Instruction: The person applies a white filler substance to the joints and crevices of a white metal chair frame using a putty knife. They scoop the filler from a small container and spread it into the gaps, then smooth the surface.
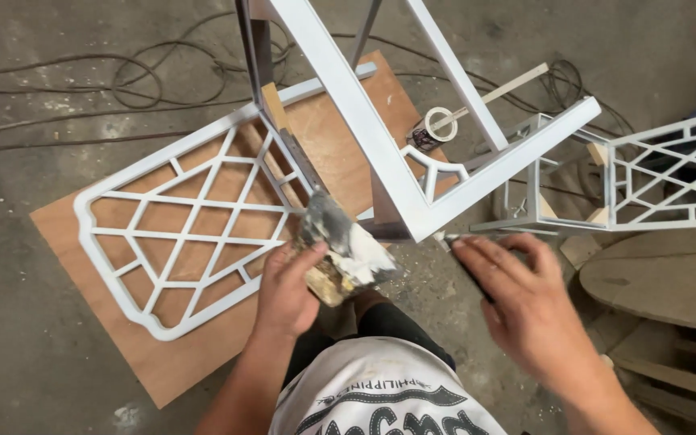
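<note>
The putty board (pixel 346 256), a small slab caked with white and grey filler, sits right in front of us, just below the corner of the white frame (pixel 412 211). Our left hand (pixel 287 292) has its fingers and thumb pressed around the near end of that board, tilting it so the paste faces up and stays within reach, as we judge it. Our right hand (pixel 525 302) closes its fingers on a dark, thin scraper (pixel 462 259) whose tip points at the frame's lower corner, close to it; whether the tip touches we cannot tell. The frame leans up and away from us, so its corner hangs over the floor between both hands. Beyond the left hand a white lattice panel (pixel 191 225) lies flat on a plywood sheet (pixel 163 362), which keeps it off the gritty concrete floor (pixel 26 306). A tape roll (pixel 437 125) rests farther back, and another lattice piece (pixel 670 173) stands to the right. Cables (pixel 134 80) trail across the far floor. Open room lies to the left; the right is crowded by a round wooden top (pixel 662 282).
</note>
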